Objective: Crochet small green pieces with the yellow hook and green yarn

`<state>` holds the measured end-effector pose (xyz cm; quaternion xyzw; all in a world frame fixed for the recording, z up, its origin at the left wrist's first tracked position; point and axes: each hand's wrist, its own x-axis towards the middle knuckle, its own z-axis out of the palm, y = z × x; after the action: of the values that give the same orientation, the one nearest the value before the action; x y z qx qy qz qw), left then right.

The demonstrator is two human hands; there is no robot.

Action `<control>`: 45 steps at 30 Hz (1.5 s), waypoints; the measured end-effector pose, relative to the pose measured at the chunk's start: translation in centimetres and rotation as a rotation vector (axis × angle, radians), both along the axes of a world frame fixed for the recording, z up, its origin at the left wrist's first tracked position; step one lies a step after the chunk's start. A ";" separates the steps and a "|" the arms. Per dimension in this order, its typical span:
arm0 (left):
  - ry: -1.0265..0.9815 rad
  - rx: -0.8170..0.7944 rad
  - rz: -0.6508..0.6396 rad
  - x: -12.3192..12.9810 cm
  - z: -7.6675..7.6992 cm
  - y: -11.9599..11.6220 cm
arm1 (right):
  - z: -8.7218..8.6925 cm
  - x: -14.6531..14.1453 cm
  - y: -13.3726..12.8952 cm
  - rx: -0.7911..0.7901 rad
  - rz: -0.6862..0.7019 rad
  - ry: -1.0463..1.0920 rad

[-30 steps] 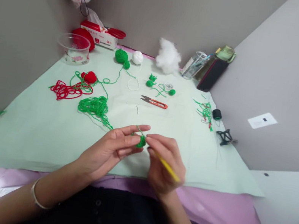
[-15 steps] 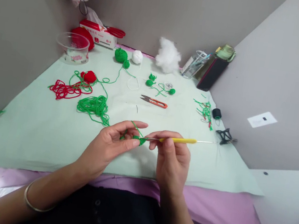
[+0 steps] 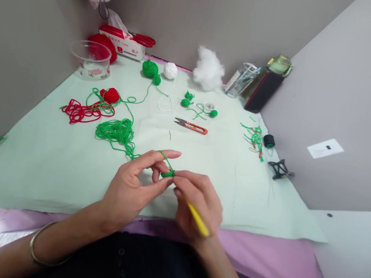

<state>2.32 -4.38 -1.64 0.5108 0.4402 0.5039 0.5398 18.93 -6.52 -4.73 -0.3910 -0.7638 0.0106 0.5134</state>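
My left hand pinches a small green crocheted piece between thumb and fingers, and a green strand loops over its raised index finger. My right hand holds a hook with a yellow handle, which slants down toward my body; its metal tip is hidden by the fingers. The right fingertips touch the edge of the green piece. From the left hand the strand leads back to a loose green yarn pile.
Orange-handled snips lie beyond my hands. Red yarn is at the left, thread scraps at the right. Farther back are a clear tub, a green ball, white stuffing and a bottle.
The yellow handle has swung from pointing right to pointing down toward my body. My right hand has turned and moved left, its fingertips now against the green piece.
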 end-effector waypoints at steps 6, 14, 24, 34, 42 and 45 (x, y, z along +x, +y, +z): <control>-0.543 -0.473 -0.284 -0.2 -0.6 0.8 | -0.2 -0.2 0.2 -0.004 -0.033 0.181; -0.423 -0.283 -0.213 0.0 -0.3 0.6 | 1.5 -0.5 0.7 -0.302 0.160 0.549; -0.631 -0.532 -0.306 -0.2 -0.5 1.1 | 0.6 0.0 0.4 -0.047 -0.017 0.285; -0.307 -0.203 -0.197 -0.2 -0.8 0.3 | 1.3 -0.1 1.2 -0.402 0.184 0.691; -0.178 -0.098 -0.164 -0.8 -1.0 0.7 | 1.6 0.5 1.0 -0.432 0.199 0.675; -0.051 -0.015 -0.109 -0.7 -0.7 0.6 | 1.9 0.3 0.4 -0.292 0.105 0.437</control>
<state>1.60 -3.81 -2.35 0.5168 0.4017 0.4835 0.5812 19.23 -6.11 -2.84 -0.4091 -0.6446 0.2314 0.6030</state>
